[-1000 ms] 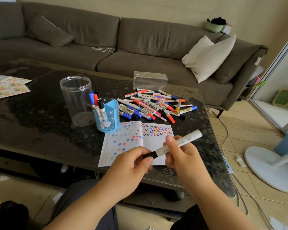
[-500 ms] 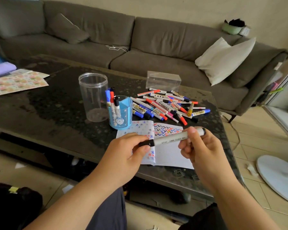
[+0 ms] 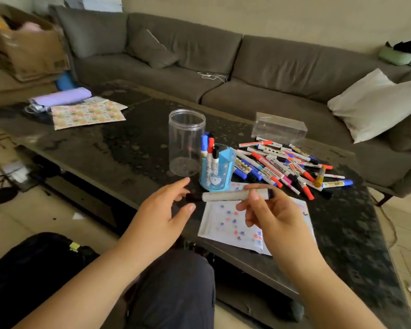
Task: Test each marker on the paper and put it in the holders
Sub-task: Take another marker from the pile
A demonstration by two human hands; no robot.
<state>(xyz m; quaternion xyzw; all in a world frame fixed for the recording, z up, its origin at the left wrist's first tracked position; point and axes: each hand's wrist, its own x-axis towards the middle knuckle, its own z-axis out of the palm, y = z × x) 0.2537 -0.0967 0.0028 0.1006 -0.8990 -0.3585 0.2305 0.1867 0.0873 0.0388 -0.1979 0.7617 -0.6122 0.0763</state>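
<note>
pinched between the thumb and fingertips of the right hand [image 3: 273, 210], the white marker [image 3: 235, 195] lies level in the air above the near edge of the desk [image 3: 128, 148], its black cap end pointing left. that grip is closed on the right part of the barrel. the left hand [image 3: 166, 210] is spread, thumb and forefinger apart on either side of the cap end; motion blur hides whether they touch it. the marker looks light, stiff and smooth, likely a little slippery, so the barrel's middle seems the surest hold while the cap is worked. below it the paper [image 3: 226, 227], dotted with red and blue marks, lies at the near edge. just behind stands the blue holder [image 3: 217, 173] with three markers upright, the clear jar [image 3: 186, 142] beside it, and the marker pile [image 3: 287, 166] toward the right edge.
</note>
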